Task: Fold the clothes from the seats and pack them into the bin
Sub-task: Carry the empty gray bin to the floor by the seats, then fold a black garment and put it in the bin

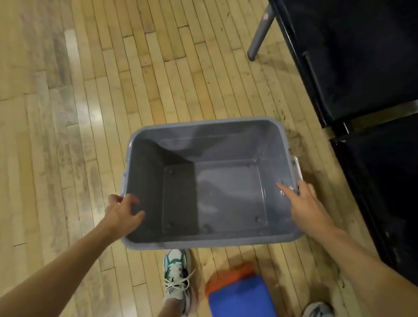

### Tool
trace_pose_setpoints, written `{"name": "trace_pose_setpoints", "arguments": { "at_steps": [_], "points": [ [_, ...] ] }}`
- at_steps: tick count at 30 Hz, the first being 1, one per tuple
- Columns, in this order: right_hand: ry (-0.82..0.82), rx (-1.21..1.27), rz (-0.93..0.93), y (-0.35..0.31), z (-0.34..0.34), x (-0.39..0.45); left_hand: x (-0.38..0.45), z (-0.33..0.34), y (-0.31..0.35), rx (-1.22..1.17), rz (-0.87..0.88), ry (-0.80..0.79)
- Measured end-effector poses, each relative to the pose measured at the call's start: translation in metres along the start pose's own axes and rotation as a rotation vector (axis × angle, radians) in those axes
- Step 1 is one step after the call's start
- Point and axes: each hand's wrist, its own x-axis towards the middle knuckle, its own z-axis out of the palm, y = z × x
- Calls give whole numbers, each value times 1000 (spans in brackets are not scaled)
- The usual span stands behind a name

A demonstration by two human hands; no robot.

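Observation:
A grey plastic bin (202,127) is held above the wooden floor, with nothing inside it. My left hand (123,213) grips its left rim, thumb inside and fingers curled over the edge. My right hand (303,204) holds the right rim near the handle, thumb inside the wall and fingers outside. Black padded seats (356,56) stand at the right, and no clothes show on the parts in view. A folded stack with a blue piece (243,303) over an orange piece (244,270) sits low in the view between my feet.
The light wooden floor (69,116) spreads wide to the left and ahead. A grey seat leg (261,33) stands at the upper right. My sneakers (177,277) are below the bin.

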Motion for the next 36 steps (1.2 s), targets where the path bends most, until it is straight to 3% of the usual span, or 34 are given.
{"name": "trace_pose_setpoints", "arguments": {
  "at_steps": [7,12,18,23,26,31,36],
  "points": [
    [89,-11,82,42,38,44,73,43,26,53,86,-42],
    [56,34,255,61,34,66,95,63,51,85,151,-100],
    [-12,493,501,54,23,93,111,72,74,130,254,-186],
    [-70,493,404,42,9,61,78,70,91,344,229,-204],
    [-76,498,315,37,-18,26,30,59,141,536,346,-191],
    [231,462,-28,59,-107,-51,-66,49,285,580,706,-81],
    [522,433,-14,158,-181,-184,-177,80,411,562,975,22]
  ]
}}
